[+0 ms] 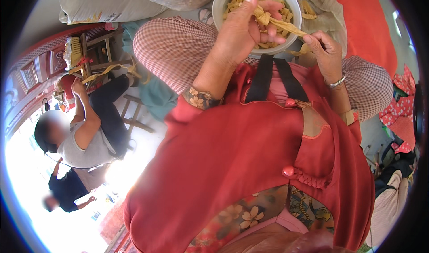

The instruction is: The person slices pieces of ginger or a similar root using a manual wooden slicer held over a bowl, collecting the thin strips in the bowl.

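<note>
My left hand (239, 31) is raised over a white plastic bucket (217, 11), its palm partly turned up. A yellowish, pliable strip (288, 26) with a knot (263, 17) in it lies across its fingers, held near the base of the thumb. The strip's other end is pinched between thumb and forefinger of my right hand (323, 52), just right of the bucket's rim. That wrist wears a metal band (336, 81). Many short, knotted pieces (231, 6) of the same yellowish material fill the bucket, partly hidden by my left hand.
My checkered trouser knees (174, 48) flank the bucket. Stuffed sacks (110, 10) lie at upper left, red cloth (365, 25) at upper right. Left, a seated person (87, 139) holds a similar long strip (104, 72) near wooden stools (132, 114). Another person (70, 189) is farther off.
</note>
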Demonstrator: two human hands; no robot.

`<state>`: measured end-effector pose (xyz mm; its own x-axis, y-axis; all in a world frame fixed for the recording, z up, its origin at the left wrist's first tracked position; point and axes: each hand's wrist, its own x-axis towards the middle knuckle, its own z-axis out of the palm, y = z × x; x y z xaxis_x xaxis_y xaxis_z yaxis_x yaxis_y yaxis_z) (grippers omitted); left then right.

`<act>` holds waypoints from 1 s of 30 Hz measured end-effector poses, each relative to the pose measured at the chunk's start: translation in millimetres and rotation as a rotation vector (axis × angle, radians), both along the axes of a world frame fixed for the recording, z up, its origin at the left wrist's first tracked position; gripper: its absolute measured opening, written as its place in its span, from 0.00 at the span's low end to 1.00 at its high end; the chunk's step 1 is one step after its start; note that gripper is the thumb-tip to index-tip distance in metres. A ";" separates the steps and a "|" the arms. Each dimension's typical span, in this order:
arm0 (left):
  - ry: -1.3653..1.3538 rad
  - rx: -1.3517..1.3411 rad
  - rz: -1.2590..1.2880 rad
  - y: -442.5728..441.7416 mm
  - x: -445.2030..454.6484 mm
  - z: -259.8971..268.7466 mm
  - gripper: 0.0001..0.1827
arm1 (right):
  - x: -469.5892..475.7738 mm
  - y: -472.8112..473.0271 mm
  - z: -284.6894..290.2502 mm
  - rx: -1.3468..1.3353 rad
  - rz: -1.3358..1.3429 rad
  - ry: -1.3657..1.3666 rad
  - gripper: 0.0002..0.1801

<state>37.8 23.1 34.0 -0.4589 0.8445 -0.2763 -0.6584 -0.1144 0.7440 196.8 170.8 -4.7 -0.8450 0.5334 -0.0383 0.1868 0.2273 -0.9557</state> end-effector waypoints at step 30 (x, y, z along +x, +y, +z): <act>0.126 -0.165 0.279 15.0 -63.7 34.6 0.04 | -88.8 28.4 53.4 0.264 0.227 0.092 0.17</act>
